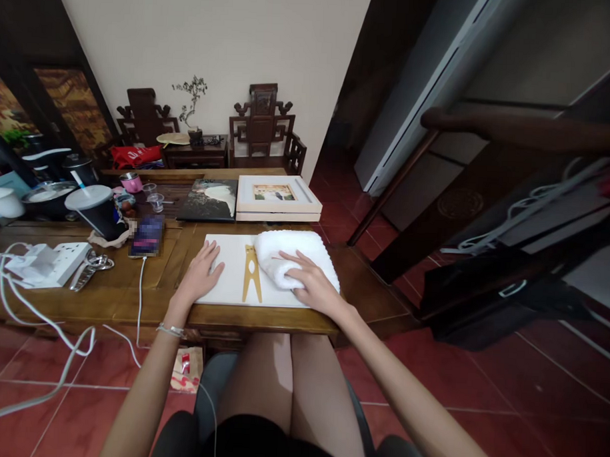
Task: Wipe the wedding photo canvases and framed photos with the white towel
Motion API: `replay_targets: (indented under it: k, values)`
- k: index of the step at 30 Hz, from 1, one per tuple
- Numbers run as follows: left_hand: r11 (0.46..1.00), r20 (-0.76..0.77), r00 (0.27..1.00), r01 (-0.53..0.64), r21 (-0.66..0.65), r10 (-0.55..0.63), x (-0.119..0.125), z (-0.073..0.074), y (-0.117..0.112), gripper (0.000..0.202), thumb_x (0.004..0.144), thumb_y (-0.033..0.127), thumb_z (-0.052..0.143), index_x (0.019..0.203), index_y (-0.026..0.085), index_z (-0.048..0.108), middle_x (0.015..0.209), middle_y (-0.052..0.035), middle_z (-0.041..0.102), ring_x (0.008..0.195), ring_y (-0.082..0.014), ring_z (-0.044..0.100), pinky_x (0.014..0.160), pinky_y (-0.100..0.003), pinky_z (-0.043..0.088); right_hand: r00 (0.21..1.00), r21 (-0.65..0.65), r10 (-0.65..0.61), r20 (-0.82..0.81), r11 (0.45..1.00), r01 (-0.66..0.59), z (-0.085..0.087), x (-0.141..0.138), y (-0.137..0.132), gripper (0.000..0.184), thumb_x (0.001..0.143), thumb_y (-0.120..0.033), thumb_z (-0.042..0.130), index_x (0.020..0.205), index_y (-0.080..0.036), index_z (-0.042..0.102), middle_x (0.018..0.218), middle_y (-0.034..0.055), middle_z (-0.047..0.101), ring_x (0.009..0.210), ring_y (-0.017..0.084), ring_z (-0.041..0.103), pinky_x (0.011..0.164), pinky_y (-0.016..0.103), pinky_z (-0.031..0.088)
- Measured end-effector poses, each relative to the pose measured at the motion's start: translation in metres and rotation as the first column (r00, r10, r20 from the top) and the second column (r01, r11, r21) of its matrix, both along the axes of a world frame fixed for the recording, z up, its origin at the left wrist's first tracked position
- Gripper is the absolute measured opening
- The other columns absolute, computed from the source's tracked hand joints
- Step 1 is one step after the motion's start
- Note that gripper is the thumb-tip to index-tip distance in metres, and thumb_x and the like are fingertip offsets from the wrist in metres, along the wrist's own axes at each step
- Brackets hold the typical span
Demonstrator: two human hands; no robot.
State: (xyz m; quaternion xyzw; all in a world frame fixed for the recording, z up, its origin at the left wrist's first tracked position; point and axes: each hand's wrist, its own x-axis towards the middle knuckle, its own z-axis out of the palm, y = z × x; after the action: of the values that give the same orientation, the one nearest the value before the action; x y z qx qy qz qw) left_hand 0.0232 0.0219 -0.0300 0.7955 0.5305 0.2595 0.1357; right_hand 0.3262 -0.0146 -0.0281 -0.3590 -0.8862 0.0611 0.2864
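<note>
A white board or flat box (226, 279) lies at the near edge of the wooden table, with a gold A-shaped figure (253, 273) on its face. My left hand (201, 271) rests flat on the board's left side, fingers spread. On the right part sits a fluffy white towel (299, 245), bunched and folded. My right hand (310, 282) is closed on the near fold of this towel, pressing it against the board. The towel hides the board's right part.
Beyond the board are a framed picture in a pale box (280, 211) and a dark photo panel (208, 198). Leftward lie a phone (147, 236) on a cable, a power strip (66, 263) and a lidded black cup (98, 211). A wooden chair (415, 239) stands right.
</note>
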Motion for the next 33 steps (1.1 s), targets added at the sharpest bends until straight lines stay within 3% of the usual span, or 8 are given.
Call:
replay_targets:
  k: [6, 11, 16, 20, 23, 25, 28, 33]
  values:
    - [1.0, 0.015, 1.0, 0.015, 0.002, -0.015, 0.001, -0.002, 0.001, 0.058, 0.092, 0.043, 0.039, 0.137, 0.006, 0.046, 0.15, -0.017, 0.036, 0.144, -0.0253, 0.024, 0.118, -0.043, 0.02, 0.991, -0.059, -0.042, 0.131, 0.997, 0.05, 0.016, -0.008, 0.029, 0.048, 0.065, 0.006, 0.043, 0.103, -0.017, 0.06, 0.142, 0.0158, 0.048, 0.137, 0.028, 0.036, 0.11, 0.056, 0.028]
    - [1.0, 0.032, 0.999, -0.009, -0.005, 0.009, 0.0, -0.003, 0.002, 0.054, 0.092, 0.041, 0.039, 0.135, 0.009, 0.048, 0.15, -0.016, 0.037, 0.144, -0.025, 0.023, 0.117, -0.044, 0.021, 0.979, -0.04, -0.122, 0.165, 0.991, 0.13, 0.016, -0.022, 0.045, 0.044, 0.068, 0.006, 0.045, 0.103, -0.015, 0.061, 0.128, 0.0172, 0.06, 0.137, 0.029, 0.036, 0.11, 0.059, 0.025]
    - [1.0, 0.029, 0.999, -0.02, -0.003, 0.02, 0.002, -0.003, 0.002, 0.054, 0.092, 0.04, 0.039, 0.135, 0.008, 0.048, 0.15, -0.0166, 0.036, 0.143, -0.0251, 0.026, 0.117, -0.043, 0.021, 0.985, -0.075, -0.08, 0.154, 0.993, 0.093, 0.02, -0.016, -0.001, 0.05, 0.062, 0.007, 0.043, 0.102, -0.015, 0.062, 0.131, 0.0182, 0.058, 0.136, 0.029, 0.037, 0.112, 0.058, 0.025]
    - [1.0, 0.062, 0.998, -0.012, 0.016, 0.011, 0.003, -0.003, 0.002, 0.053, 0.092, 0.04, 0.04, 0.136, 0.011, 0.048, 0.149, -0.0139, 0.04, 0.142, -0.0246, 0.029, 0.117, -0.044, 0.022, 0.994, -0.123, 0.02, 0.109, 0.992, -0.007, 0.029, -0.003, -0.058, 0.052, 0.055, 0.006, 0.04, 0.094, -0.021, 0.064, 0.138, 0.01, 0.054, 0.136, 0.026, 0.039, 0.114, 0.055, 0.027]
    - [1.0, 0.07, 0.997, -0.019, 0.018, 0.017, 0.003, -0.003, 0.002, 0.052, 0.092, 0.04, 0.039, 0.135, 0.011, 0.049, 0.148, -0.0141, 0.041, 0.141, -0.0245, 0.031, 0.117, -0.043, 0.023, 0.996, -0.144, 0.017, 0.09, 0.99, -0.004, 0.033, 0.001, -0.07, 0.052, 0.055, 0.005, 0.039, 0.092, -0.022, 0.064, 0.138, 0.0064, 0.053, 0.133, 0.026, 0.043, 0.114, 0.052, 0.03]
    - [1.0, 0.063, 0.998, -0.018, 0.016, 0.017, 0.002, -0.003, 0.003, 0.053, 0.092, 0.039, 0.039, 0.135, 0.009, 0.049, 0.148, -0.0153, 0.041, 0.141, -0.0242, 0.031, 0.117, -0.042, 0.023, 0.994, -0.131, -0.006, 0.113, 0.991, 0.021, 0.033, 0.0, -0.055, 0.051, 0.057, 0.004, 0.039, 0.094, -0.02, 0.064, 0.133, 0.0091, 0.057, 0.132, 0.027, 0.044, 0.112, 0.051, 0.031]
    - [1.0, 0.047, 0.999, -0.006, 0.004, 0.005, 0.001, -0.003, 0.004, 0.054, 0.091, 0.038, 0.039, 0.135, 0.007, 0.048, 0.149, -0.0163, 0.04, 0.141, -0.0245, 0.03, 0.117, -0.042, 0.023, 0.984, -0.112, -0.059, 0.166, 0.991, 0.078, 0.033, -0.006, -0.008, 0.045, 0.062, 0.002, 0.039, 0.095, -0.015, 0.065, 0.112, 0.0131, 0.068, 0.116, 0.03, 0.057, 0.106, 0.049, 0.036]
    - [1.0, 0.061, 0.998, -0.009, 0.002, 0.009, -0.001, -0.004, 0.004, 0.054, 0.09, 0.038, 0.041, 0.134, 0.009, 0.049, 0.148, -0.0155, 0.04, 0.141, -0.0249, 0.032, 0.117, -0.043, 0.024, 0.976, -0.109, -0.133, 0.174, 0.982, 0.154, 0.038, -0.018, 0.062, 0.038, 0.066, -0.001, 0.041, 0.091, -0.015, 0.065, 0.086, 0.009, 0.071, 0.083, 0.027, 0.065, 0.085, 0.036, 0.046]
